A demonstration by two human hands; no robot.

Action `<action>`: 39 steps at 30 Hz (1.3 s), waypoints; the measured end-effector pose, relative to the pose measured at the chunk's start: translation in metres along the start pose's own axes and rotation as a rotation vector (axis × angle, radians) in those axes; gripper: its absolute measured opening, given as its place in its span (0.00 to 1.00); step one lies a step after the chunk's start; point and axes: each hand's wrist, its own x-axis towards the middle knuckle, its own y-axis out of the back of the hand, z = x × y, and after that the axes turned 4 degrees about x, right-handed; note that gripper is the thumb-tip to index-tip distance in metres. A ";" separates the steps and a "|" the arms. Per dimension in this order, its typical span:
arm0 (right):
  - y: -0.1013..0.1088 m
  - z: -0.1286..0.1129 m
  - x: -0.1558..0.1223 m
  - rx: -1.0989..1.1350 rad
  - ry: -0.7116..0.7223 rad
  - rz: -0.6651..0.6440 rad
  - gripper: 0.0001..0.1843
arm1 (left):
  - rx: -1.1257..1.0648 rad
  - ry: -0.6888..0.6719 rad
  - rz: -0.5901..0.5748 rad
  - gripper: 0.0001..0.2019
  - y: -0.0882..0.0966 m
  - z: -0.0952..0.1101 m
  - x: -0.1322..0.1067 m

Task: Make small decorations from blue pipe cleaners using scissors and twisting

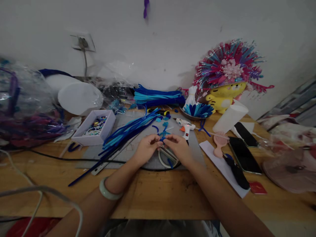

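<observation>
ok so your left hand point(151, 144) and right hand point(177, 146) both have a fingertip grip pinched on that little blue fuzzy piece point(162, 139), over the grey mat point(197, 158) on the counter point(158, 197). glue gun's point(188, 129) just past your right hand, loose blue stems point(128, 130) off to the left.

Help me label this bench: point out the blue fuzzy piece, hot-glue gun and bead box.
Blue fuzzy piece point(163, 134): head view, upper part.
Hot-glue gun point(189, 129): head view, handle.
Bead box point(86, 141): head view, front wall.
</observation>
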 end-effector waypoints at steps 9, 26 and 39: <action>0.003 -0.001 -0.003 -0.017 0.052 -0.106 0.05 | 0.275 -0.147 0.001 0.06 0.008 0.004 -0.003; 0.006 0.005 0.000 -0.204 0.302 -0.138 0.09 | 0.189 -0.075 0.010 0.07 0.007 0.006 -0.003; 0.005 0.002 -0.001 -0.517 0.457 -0.111 0.10 | 0.139 0.031 -0.014 0.07 0.004 0.009 -0.003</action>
